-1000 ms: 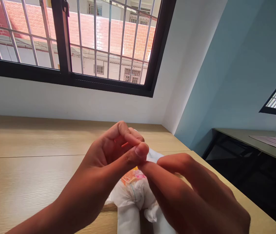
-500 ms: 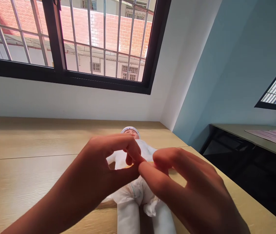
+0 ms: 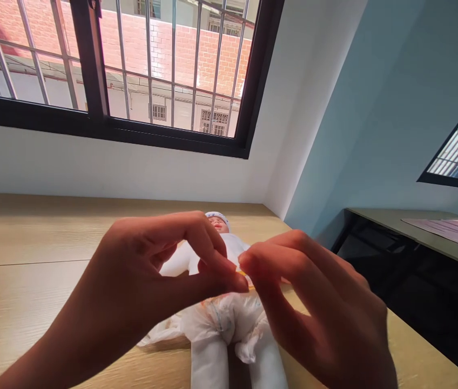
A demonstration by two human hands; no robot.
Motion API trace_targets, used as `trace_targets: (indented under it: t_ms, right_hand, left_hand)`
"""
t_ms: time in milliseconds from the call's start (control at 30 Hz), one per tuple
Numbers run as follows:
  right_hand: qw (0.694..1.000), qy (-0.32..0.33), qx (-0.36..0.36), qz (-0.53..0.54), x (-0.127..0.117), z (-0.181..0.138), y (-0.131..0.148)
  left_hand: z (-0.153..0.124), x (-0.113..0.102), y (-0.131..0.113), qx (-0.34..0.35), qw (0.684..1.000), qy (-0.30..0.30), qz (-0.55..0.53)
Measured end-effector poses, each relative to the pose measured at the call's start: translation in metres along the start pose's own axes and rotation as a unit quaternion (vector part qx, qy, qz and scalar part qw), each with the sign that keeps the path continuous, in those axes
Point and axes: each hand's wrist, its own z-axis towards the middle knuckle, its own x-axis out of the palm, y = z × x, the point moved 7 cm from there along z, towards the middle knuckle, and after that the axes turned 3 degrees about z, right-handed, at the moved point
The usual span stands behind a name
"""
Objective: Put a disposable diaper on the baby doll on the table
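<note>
A baby doll [image 3: 236, 246] in white clothes lies on its back, its head with a white patterned cap towards the window. Around its hips sits a white diaper [image 3: 233, 316] with coloured marks at the waist. Above the doll's belly, my left hand [image 3: 135, 265] is closed, thumb and index finger pinched together. My right hand [image 3: 318, 302] is also pinched, its fingertips close beside the left ones. What the fingertips hold, if anything, I cannot make out. My hands cover much of the doll's middle and its arms.
The doll lies on a light wooden table [image 3: 51, 292]. Beyond it are a white wall and a barred window [image 3: 172, 70] with a dark frame. To the right, past the table's edge, stands another dark-legged table [image 3: 375, 216] with a pink sheet [image 3: 448, 229] on it.
My hands were touching at the fingertips; now they are slightly apart. The left thumb has stretched further right, and the right thumb has drawn back towards its index finger.
</note>
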Motion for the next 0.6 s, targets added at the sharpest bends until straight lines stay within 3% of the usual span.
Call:
trace_targets:
  t_ms: [100,267,600]
  right_hand:
    - [0.999,-0.029,0.019,-0.006,-0.002,-0.002,0.001]
    - [0.999,-0.032,0.021,-0.007,0.004,0.0,0.003]
    - [1.0,0.013,-0.003,-0.004,0.014,-0.001,0.009]
  left_hand:
    - [0.0,0.001,0.002,-0.028,0.996,-0.034,-0.083]
    - [0.002,0.014,0.01,-0.107,0.966,-0.01,-0.236]
    - [0.001,0.012,0.021,-0.15,0.958,-0.027,-0.243]
